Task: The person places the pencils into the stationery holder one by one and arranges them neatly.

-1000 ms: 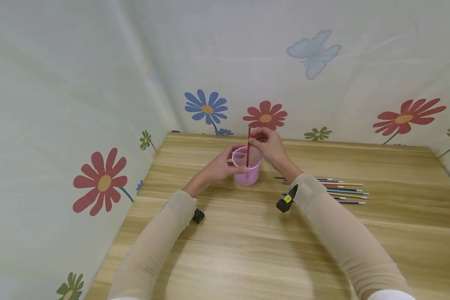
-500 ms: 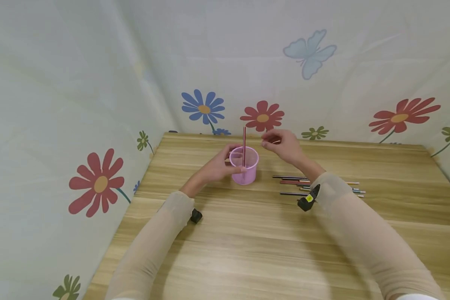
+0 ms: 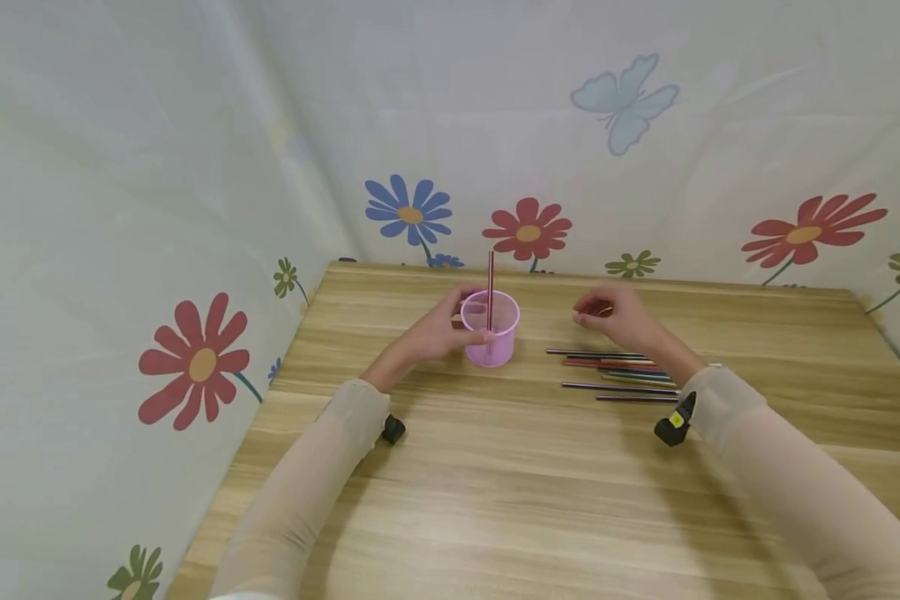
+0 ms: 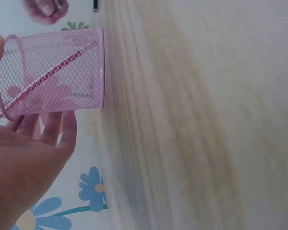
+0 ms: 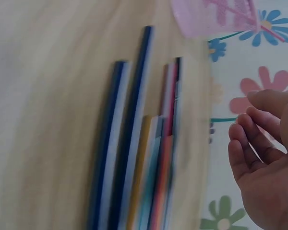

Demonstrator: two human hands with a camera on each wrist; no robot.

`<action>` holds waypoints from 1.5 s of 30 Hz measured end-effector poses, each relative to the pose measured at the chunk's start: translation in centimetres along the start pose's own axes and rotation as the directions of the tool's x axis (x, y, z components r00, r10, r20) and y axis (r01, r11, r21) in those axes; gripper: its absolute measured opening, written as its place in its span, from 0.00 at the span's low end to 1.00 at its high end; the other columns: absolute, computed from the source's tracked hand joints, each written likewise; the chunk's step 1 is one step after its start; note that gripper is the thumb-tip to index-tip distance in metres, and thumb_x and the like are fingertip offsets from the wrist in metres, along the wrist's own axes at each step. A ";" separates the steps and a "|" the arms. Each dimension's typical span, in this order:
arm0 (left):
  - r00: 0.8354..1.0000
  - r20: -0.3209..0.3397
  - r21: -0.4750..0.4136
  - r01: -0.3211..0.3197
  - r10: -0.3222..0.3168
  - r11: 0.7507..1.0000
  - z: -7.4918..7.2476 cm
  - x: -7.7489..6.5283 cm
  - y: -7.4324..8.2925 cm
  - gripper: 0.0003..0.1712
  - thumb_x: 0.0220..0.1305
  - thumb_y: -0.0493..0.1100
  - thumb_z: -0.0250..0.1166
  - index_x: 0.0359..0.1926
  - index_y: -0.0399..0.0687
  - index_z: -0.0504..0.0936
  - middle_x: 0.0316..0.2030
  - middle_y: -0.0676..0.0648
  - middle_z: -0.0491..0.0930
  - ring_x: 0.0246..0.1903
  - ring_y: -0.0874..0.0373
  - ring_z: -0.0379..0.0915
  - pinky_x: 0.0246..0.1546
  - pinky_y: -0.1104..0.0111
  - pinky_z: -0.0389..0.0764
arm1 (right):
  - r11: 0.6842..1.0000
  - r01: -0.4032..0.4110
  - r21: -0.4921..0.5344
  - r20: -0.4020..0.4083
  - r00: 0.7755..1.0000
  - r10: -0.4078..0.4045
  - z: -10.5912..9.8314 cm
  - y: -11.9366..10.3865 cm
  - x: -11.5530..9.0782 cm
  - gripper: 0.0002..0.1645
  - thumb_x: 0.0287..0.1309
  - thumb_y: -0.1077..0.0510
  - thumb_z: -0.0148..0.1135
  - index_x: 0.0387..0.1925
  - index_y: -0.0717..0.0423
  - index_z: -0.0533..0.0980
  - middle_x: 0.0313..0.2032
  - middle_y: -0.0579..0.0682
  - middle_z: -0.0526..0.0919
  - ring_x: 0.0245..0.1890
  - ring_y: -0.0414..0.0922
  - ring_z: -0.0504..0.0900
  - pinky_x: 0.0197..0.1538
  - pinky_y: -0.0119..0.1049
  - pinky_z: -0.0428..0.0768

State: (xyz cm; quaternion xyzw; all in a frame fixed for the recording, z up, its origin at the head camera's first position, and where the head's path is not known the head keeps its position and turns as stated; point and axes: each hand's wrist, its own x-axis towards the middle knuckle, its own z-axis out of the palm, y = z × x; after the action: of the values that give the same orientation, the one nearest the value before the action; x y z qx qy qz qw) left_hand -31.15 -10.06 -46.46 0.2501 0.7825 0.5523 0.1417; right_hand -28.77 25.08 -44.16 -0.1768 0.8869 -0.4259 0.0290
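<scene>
A pink mesh pen cup [image 3: 501, 348] stands upright on the wooden table, and my left hand [image 3: 438, 332] grips it from the left, thumb in front and fingers behind. One red pencil [image 3: 491, 279] leans inside the cup, its end rising above the rim; the left wrist view shows that pencil [image 4: 48, 74] slanting through the mesh. My right hand [image 3: 621, 318] hovers to the right of the cup with loosely curled fingers and holds nothing. Below it several pencils [image 3: 607, 364] in different colours lie side by side; the right wrist view shows dark blue pencils [image 5: 134, 110] nearest.
The wooden table [image 3: 495, 500] reaches back to a pale curtain [image 3: 450, 100] printed with flowers and a butterfly. A similar curtain runs along the left side. Black wrist cameras [image 3: 673, 427] sit under both sleeves.
My right hand has let go of the red pencil, which now leans in the cup, and has moved right until it is over the loose pencils. The left hand keeps its grip on the cup.
</scene>
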 end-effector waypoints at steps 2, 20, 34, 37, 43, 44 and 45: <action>1.000 0.002 0.003 -0.003 0.003 1.000 -0.1 0.1 0.0 0.50 0.62 0.45 0.80 0.78 0.46 0.60 0.70 0.46 0.69 0.69 0.50 0.69 0.70 0.56 0.76 | 1.000 0.002 -0.021 0.009 1.000 -0.002 0.3 0.7 -0.4 0.11 0.72 0.61 0.68 0.49 0.65 0.84 0.43 0.58 0.87 0.45 0.51 0.84 0.48 0.30 0.82; 1.000 0.007 0.006 -0.010 0.010 1.000 -0.2 0.5 0.3 0.49 0.62 0.45 0.80 0.77 0.49 0.61 0.70 0.47 0.69 0.69 0.48 0.69 0.69 0.55 0.76 | 0.997 -0.009 -0.073 0.132 0.991 0.018 2.9 1.9 0.1 0.05 0.64 0.60 0.75 0.40 0.56 0.87 0.37 0.49 0.88 0.39 0.46 0.81 0.46 0.38 0.80; 1.000 0.005 0.012 0.000 0.000 1.000 0.0 -0.3 -0.2 0.47 0.63 0.47 0.80 0.76 0.50 0.62 0.69 0.49 0.70 0.71 0.43 0.67 0.69 0.56 0.76 | 0.998 -0.057 -0.013 0.213 0.975 0.058 3.6 2.4 0.2 0.06 0.64 0.59 0.76 0.39 0.56 0.86 0.34 0.48 0.86 0.36 0.45 0.80 0.41 0.35 0.80; 1.000 0.000 0.023 0.011 -0.011 1.000 -0.1 -0.4 -0.2 0.48 0.63 0.49 0.80 0.76 0.51 0.61 0.69 0.50 0.70 0.70 0.43 0.68 0.69 0.57 0.76 | 0.999 -0.044 -0.021 0.210 0.977 0.047 3.7 2.0 0.3 0.06 0.64 0.59 0.76 0.39 0.57 0.86 0.34 0.49 0.86 0.35 0.45 0.79 0.41 0.35 0.79; 1.000 0.001 0.026 -0.002 0.002 1.000 0.0 -0.4 0.0 0.47 0.63 0.47 0.79 0.76 0.50 0.62 0.68 0.48 0.71 0.69 0.46 0.70 0.69 0.57 0.77 | 0.998 -0.039 -0.044 0.217 0.975 0.048 3.8 1.9 0.5 0.05 0.63 0.62 0.75 0.38 0.58 0.85 0.31 0.48 0.85 0.33 0.43 0.79 0.39 0.34 0.79; 1.000 0.002 0.024 -0.005 0.005 1.000 0.0 -0.3 0.0 0.47 0.63 0.46 0.79 0.76 0.50 0.62 0.68 0.47 0.71 0.68 0.47 0.70 0.69 0.57 0.77 | 0.998 -0.041 -0.046 0.219 0.975 0.050 3.8 1.9 0.6 0.05 0.63 0.62 0.75 0.37 0.58 0.85 0.31 0.48 0.84 0.33 0.44 0.79 0.38 0.34 0.79; 1.000 0.004 0.024 -0.008 0.008 1.000 0.0 -0.3 0.0 0.47 0.63 0.46 0.79 0.76 0.49 0.62 0.68 0.47 0.71 0.69 0.47 0.70 0.69 0.56 0.77 | 0.998 -0.043 -0.046 0.222 0.974 0.052 3.8 1.9 0.6 0.05 0.63 0.63 0.75 0.37 0.58 0.84 0.31 0.48 0.84 0.33 0.44 0.79 0.38 0.35 0.79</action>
State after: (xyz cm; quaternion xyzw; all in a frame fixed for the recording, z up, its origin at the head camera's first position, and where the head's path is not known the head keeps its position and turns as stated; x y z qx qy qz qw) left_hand -30.91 -10.22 -46.42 0.2558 0.7879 0.5430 0.1379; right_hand -29.08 23.14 -47.97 -0.2028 0.8905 -0.3843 0.1346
